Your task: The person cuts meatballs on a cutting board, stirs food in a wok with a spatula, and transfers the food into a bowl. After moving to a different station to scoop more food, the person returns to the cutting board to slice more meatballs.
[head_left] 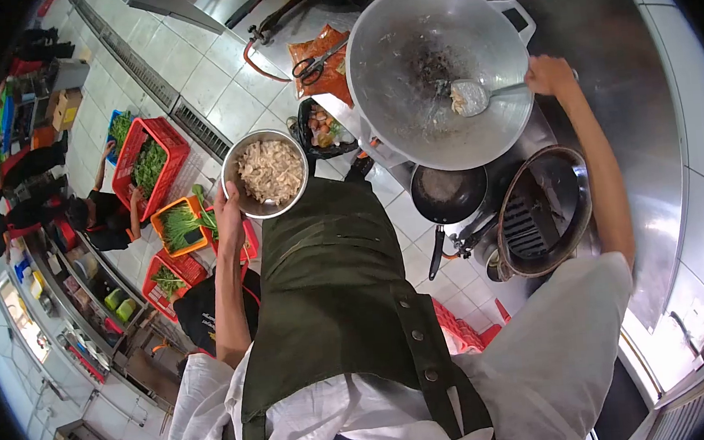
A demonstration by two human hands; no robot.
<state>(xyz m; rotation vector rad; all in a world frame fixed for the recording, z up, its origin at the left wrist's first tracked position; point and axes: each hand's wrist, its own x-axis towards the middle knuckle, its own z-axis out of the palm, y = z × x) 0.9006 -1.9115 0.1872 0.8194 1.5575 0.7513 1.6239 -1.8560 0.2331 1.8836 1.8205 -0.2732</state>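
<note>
My left hand [230, 206] grips the rim of a round metal bowl [237, 194] filled with pale, chopped food [270, 172]. On the right, my right hand [550, 75] is closed round the handle of a metal ladle [475, 97]. The ladle's head rests inside a large silver wok [411, 124], with a little pale food in it. Dark, burnt-looking residue [435, 64] marks the wok's bottom. The bowl is to the left of the wok and apart from it.
A black frying pan [449, 192] and an oval metal pan [583, 193] sit below the wok. Scissors [307, 70] lie on a red-orange bag [332, 77]. Left are a lined bin [324, 129], red crates [171, 143] of greens, an orange crate [182, 248] and several people [103, 215].
</note>
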